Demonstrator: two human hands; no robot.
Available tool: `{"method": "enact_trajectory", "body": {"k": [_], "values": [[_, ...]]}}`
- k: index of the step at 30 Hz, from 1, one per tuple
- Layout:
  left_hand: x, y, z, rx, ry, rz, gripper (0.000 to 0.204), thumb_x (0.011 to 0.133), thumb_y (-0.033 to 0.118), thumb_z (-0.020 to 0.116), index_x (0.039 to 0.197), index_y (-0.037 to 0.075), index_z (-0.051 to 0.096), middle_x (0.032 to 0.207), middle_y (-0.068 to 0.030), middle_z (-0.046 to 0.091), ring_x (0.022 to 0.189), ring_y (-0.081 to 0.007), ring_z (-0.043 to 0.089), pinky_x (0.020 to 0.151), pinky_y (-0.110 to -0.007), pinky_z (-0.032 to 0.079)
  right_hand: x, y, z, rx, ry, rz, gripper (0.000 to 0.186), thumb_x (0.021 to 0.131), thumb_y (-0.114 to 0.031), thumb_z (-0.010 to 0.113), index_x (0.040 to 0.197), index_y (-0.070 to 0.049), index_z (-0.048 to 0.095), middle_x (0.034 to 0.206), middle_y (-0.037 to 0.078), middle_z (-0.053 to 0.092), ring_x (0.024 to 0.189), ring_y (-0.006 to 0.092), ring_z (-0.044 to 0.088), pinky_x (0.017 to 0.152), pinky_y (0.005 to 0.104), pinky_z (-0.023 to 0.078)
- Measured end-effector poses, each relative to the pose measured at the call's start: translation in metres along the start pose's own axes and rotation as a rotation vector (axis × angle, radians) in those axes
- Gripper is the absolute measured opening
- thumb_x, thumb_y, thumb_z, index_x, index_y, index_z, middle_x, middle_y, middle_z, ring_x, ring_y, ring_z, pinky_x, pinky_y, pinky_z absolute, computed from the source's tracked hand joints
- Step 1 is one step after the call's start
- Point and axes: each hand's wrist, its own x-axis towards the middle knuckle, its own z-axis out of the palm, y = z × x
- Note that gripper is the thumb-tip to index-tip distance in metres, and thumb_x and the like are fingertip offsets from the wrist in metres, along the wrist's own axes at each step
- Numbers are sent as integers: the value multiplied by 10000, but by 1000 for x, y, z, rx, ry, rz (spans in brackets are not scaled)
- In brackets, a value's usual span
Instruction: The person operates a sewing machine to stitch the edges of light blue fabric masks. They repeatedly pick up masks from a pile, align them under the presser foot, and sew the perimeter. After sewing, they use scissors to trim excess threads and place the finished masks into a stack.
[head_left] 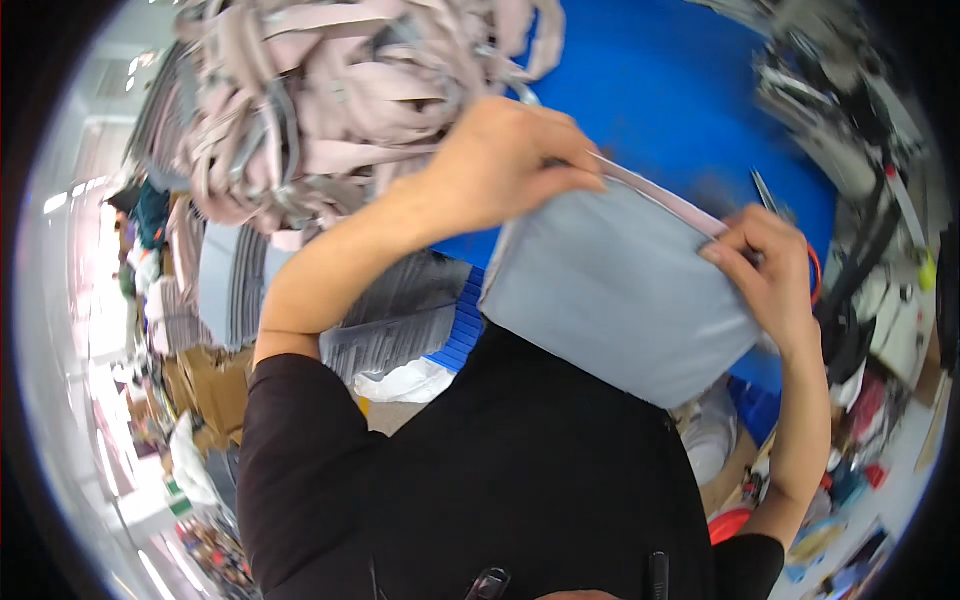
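Note:
A flat grey fabric panel point(620, 290) with a pink strip point(668, 203) along its upper edge hangs between my two hands, in front of my body. My left hand point(525, 165) pinches the upper left part of that edge between thumb and fingers. At the upper right corner, my right hand point(768, 262) is closed on the same edge, thumb on the grey face. The panel's far face is hidden. Just beyond my right hand lie scissors point(766, 192), their handles partly covered by it.
A large heap of pink and grey fabric straps point(350, 90) covers the far left of the blue table point(660, 75). Stacks of grey panels point(390, 325) stand beyond my left forearm. A sewing machine point(835, 140), blurred, is at the far right. Cardboard point(210, 390) lies at the left.

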Motion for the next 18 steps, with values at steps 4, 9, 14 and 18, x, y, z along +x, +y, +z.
{"method": "enact_trajectory", "body": {"k": [4, 9, 14, 18], "values": [[5, 0, 6, -30, 3, -18, 87, 818, 84, 841, 859, 31, 785, 959, -96, 783, 833, -211, 748, 753, -317, 586, -8, 13, 1, 110, -23, 18, 198, 828, -132, 847, 836, -3, 697, 861, 57, 641, 744, 187, 602, 653, 308, 459], [5, 0, 10, 57, 61, 164, 178, 780, 114, 879, 830, 18, 738, 1012, -90, 775, 814, -196, 747, 676, -295, 589, -14, 16, -4, 99, -22, 18, 227, 820, -146, 863, 830, -13, 679, 864, 55, 640, 744, 175, 602, 657, 297, 466], [-2, -1, 12, 285, 104, 488, 232, 766, 95, 875, 881, -15, 706, 1035, -136, 758, 859, -242, 768, 673, -312, 637, -17, 25, 1, 17, 58, -54, 279, 797, -132, 878, 772, -11, 628, 828, 63, 629, 727, 193, 601, 643, 302, 465], [-1, -3, 15, 292, 200, 631, 242, 760, 45, 867, 904, -39, 692, 1033, -176, 751, 934, -281, 776, 765, -351, 664, -20, 28, 4, -20, 105, -89, 315, 779, -137, 892, 751, -13, 604, 809, 74, 625, 729, 204, 607, 642, 311, 469]]}}
